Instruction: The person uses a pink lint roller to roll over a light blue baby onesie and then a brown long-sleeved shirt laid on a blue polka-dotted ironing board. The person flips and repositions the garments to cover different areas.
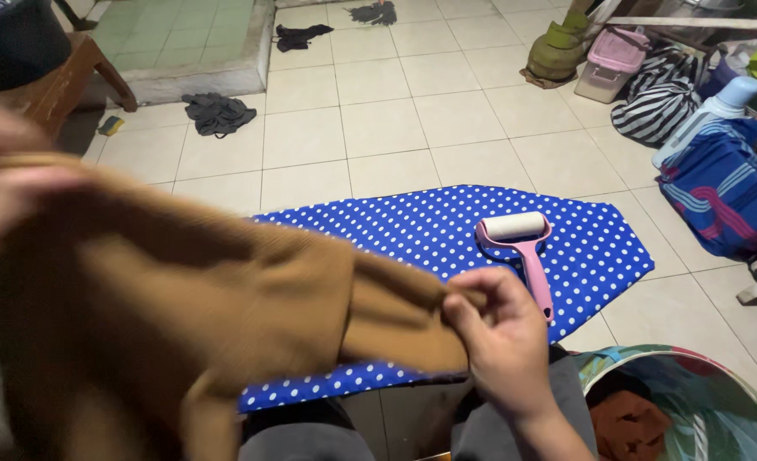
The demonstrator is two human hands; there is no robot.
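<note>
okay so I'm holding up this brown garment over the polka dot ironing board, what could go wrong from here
The brown garment hangs over the blue dotted board, so lowering it blind might knock the pink lint roller onto the tiles. The right hand only pinches the sleeve end, which could slip. The left hand is blurred, so its grip is unclear.

I see a brown garment [182,316] of matt, soft knit cloth with faint ribbing. Under it, the ironing board [600,248] wears a smooth blue cotton-like cover dotted white. The lint roller [523,248] looks like glossy pink plastic with a pale paper roll. The floor [395,111] is glazed cream tile, slightly shiny. The laundry basket [703,401] has a sheeny printed fabric wall.
</note>
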